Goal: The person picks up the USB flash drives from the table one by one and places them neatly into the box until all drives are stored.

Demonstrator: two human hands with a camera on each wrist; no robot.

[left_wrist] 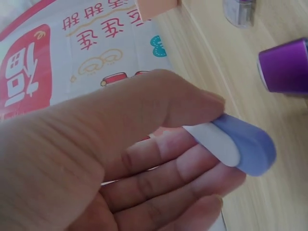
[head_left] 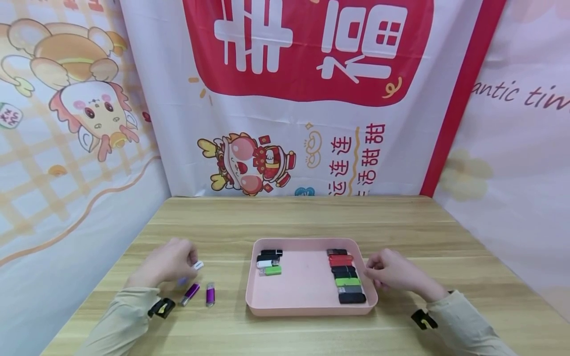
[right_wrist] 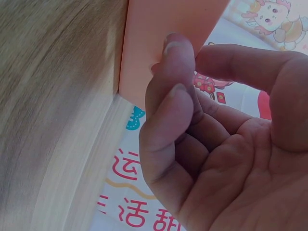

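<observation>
At the left of the head view my left hand [head_left: 165,262] pinches a blue-and-white USB flash drive [left_wrist: 252,149] between thumb and fingers, close over the table. Its rounded blue end sticks out past the fingertips in the left wrist view. A small white piece [head_left: 198,265] shows beside the fingertips in the head view. Two purple flash drives, one slanted [head_left: 190,294] and one nearly straight [head_left: 210,294], lie just right of this hand. My right hand [head_left: 396,272] holds the right rim of the pink tray [head_left: 307,311], thumb over the edge and curled fingers outside.
Inside the tray, a left column has black, white and green drives [head_left: 270,270]. A longer right column has black, red, green and grey drives [head_left: 341,259]. The wooden table [head_left: 294,217] meets a printed cloth backdrop [head_left: 401,163] behind, with cloth at both sides.
</observation>
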